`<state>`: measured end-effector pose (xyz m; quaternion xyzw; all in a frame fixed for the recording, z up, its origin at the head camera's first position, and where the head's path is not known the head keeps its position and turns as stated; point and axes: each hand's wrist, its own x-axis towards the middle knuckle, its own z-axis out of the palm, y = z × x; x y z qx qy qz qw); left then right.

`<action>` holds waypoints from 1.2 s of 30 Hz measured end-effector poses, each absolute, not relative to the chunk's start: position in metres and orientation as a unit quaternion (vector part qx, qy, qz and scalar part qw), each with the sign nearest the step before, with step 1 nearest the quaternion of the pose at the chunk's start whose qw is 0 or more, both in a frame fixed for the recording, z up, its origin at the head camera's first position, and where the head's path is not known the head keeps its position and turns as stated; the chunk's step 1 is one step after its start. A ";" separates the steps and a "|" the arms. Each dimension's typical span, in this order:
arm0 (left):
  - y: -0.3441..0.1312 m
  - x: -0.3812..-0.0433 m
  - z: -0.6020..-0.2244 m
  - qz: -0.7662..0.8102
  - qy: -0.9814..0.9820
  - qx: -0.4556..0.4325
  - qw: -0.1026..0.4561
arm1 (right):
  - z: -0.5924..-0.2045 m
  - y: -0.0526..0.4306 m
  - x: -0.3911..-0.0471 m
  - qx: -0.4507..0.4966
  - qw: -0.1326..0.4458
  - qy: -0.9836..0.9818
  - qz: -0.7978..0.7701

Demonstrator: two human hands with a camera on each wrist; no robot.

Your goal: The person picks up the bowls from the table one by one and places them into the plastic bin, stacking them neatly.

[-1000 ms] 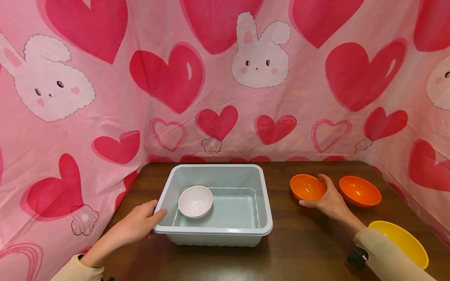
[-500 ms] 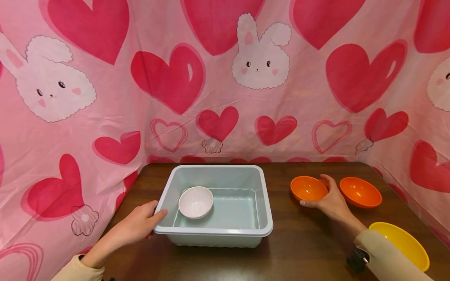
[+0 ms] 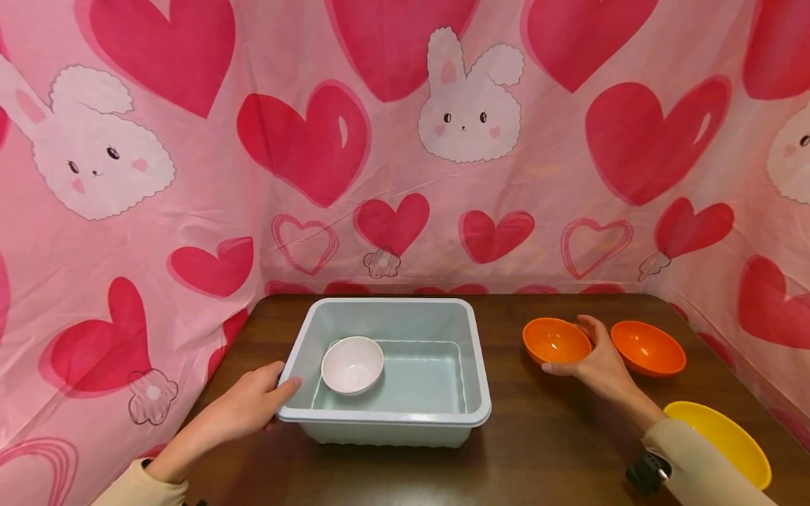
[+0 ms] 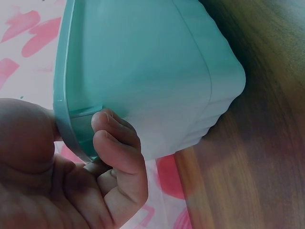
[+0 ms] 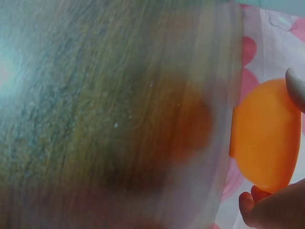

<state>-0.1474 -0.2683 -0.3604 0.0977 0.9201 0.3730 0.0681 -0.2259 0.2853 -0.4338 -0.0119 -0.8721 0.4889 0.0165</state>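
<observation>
At the left side of the pale grey-blue tub (image 3: 386,416), the left hand (image 3: 253,399) grasps its rim. Inside the tub's left half sits 1 whitish bowl (image 3: 352,365). Right of the tub, the first orange bowl (image 3: 552,341) is grasped by the right hand (image 3: 600,360). Farther right of the tub, the other orange bowl (image 3: 648,348) and 1 yellow bowl (image 3: 728,443) rest on the surface (image 3: 538,450).

The left hand (image 4: 71,188) grips the green tub's rim (image 4: 60,90).
</observation>
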 end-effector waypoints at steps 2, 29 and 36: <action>-0.268 -0.147 -0.360 0.372 0.921 0.096 0.068 | -0.432 0.284 -0.224 -0.011 0.016 -0.871 0.491; -0.268 -0.147 -0.360 0.373 0.921 0.090 0.070 | -0.410 0.276 -0.207 0.027 0.027 -0.873 0.486; -0.268 -0.147 -0.360 0.373 0.921 0.091 0.070 | -0.402 0.269 -0.202 0.043 0.040 -0.861 0.505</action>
